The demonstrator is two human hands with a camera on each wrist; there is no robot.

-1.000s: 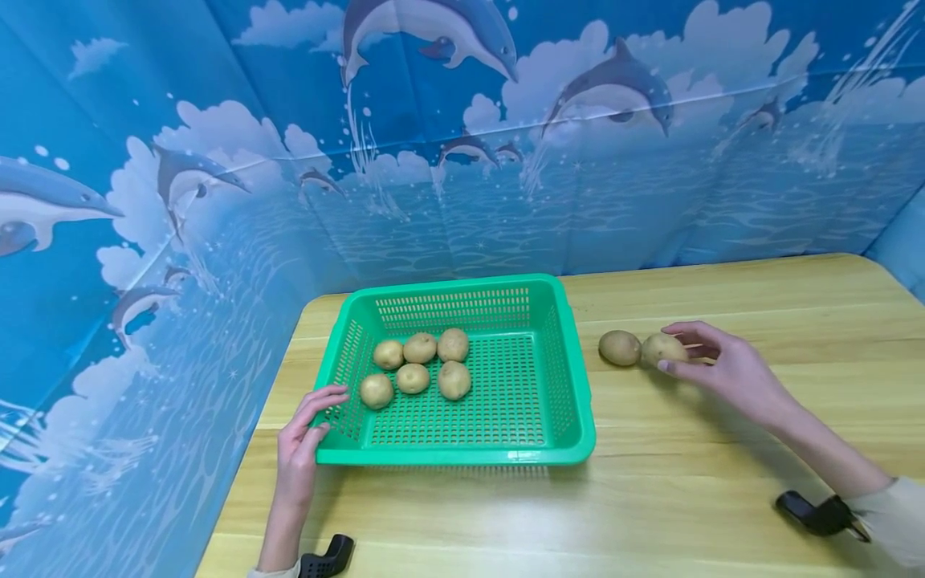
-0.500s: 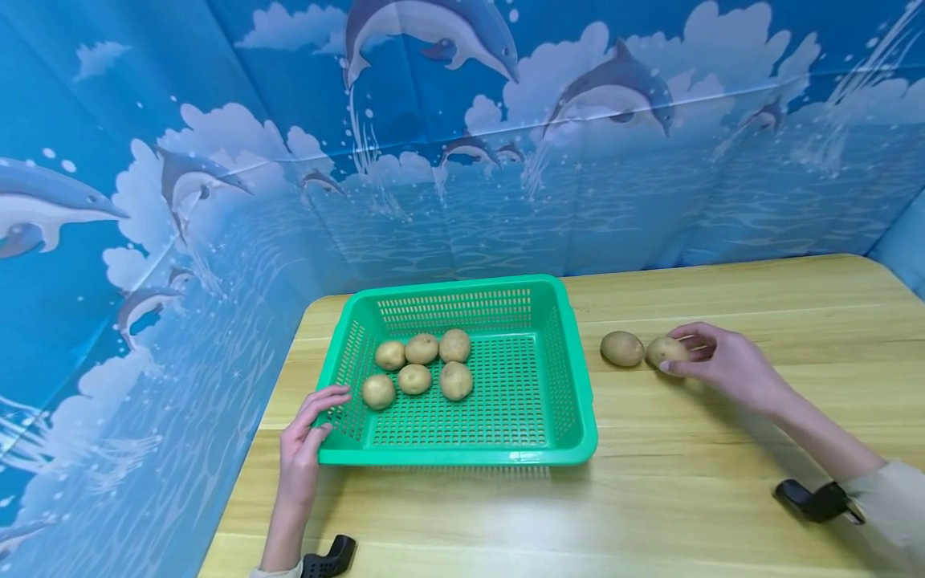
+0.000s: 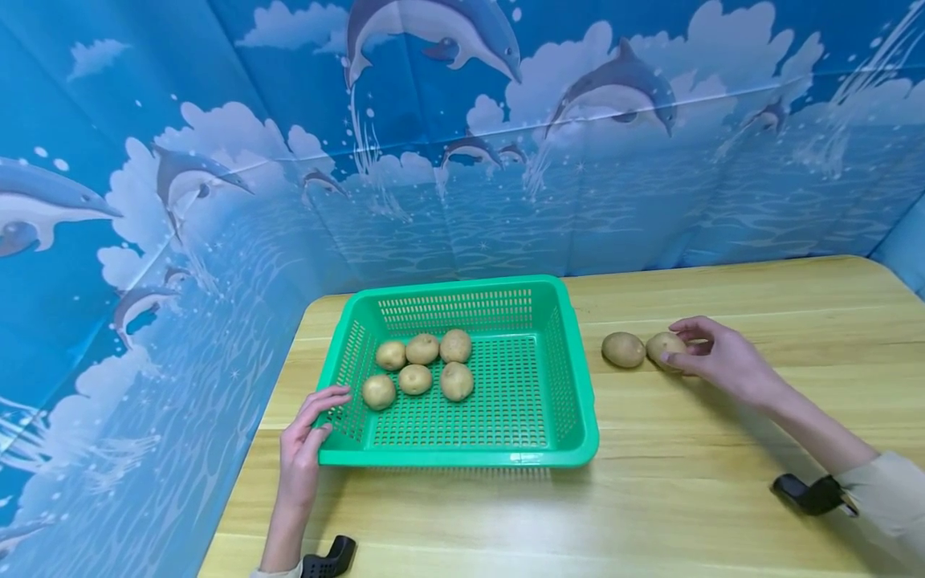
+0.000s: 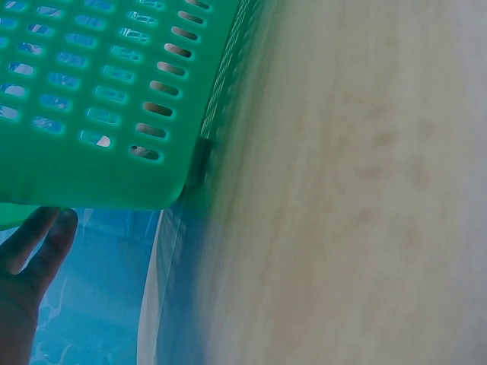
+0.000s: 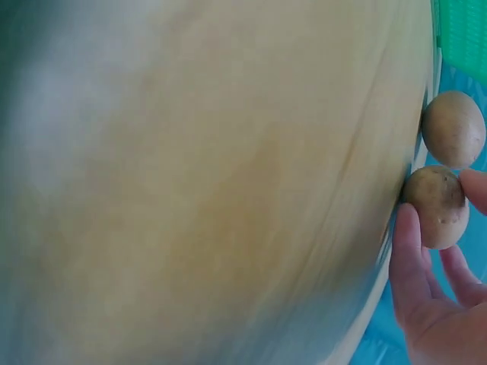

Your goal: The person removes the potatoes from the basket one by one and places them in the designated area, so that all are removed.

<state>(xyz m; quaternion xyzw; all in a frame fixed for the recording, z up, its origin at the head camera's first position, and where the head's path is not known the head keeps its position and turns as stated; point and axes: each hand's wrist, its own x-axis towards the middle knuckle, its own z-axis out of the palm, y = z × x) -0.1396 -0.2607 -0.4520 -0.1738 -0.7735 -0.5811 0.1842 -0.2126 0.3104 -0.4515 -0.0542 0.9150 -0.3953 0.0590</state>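
A green plastic basket with slotted walls stands on the left part of the table. Several potatoes lie inside it, grouped toward its left side. My left hand holds the basket's left rim near the front corner, fingers over the edge; in the left wrist view, fingers show at the basket's edge. Right of the basket, two potatoes sit side by side on the table. My right hand grips the right-hand potato between thumb and fingers. The other potato lies just to its left, apparently touching it.
The wooden table extends to the right and front. A blue dolphin-print curtain hangs behind the table and on its left. A black wrist device is on the right forearm, and another black device on the left.
My right hand has shifted slightly, its thumb now further across the potato it grips. The potatoes stay on the table. My left hand keeps its place on the basket rim.
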